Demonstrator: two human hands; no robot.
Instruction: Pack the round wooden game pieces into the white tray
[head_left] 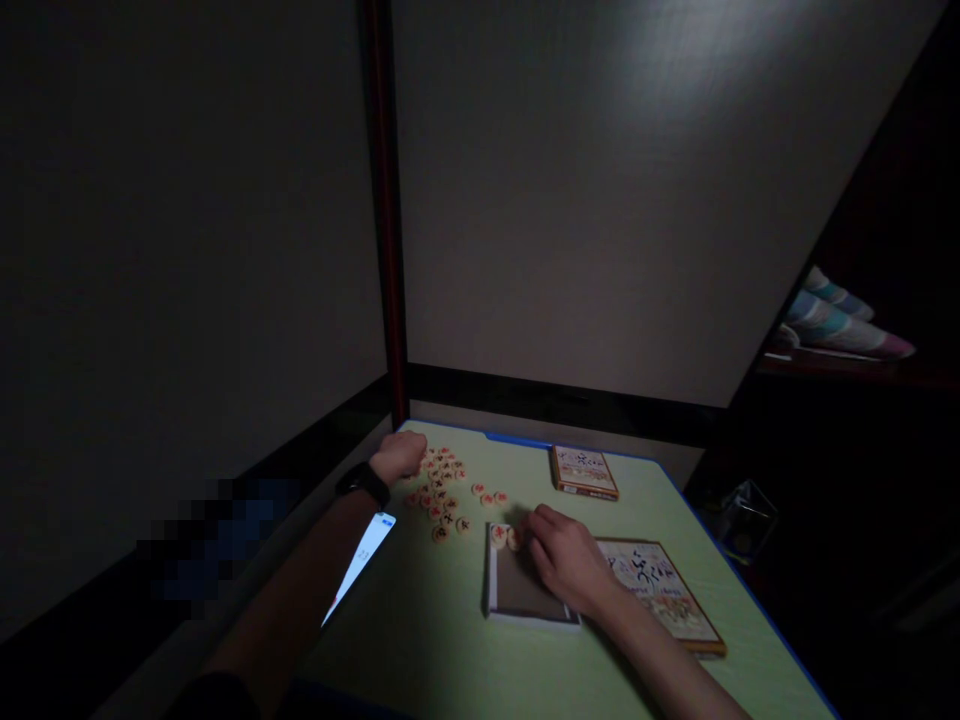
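Note:
On a light green table [420,630] lies a heap of several round wooden game pieces [444,485] with red and black marks. My left hand [399,455], with a black watch on its wrist, rests curled at the heap's far left edge. My right hand [564,555] lies over the far right corner of a shallow open box [517,592], fingers bent down beside two pieces [505,537] in the box's top edge. What the fingers of either hand hold is hidden.
A lit phone [361,560] lies under my left forearm. A printed box lid [664,590] lies right of the open box, a smaller printed box [583,470] farther back. Walls and a dark post [386,220] stand behind the table; folded cloths [840,320] sit on a shelf at right.

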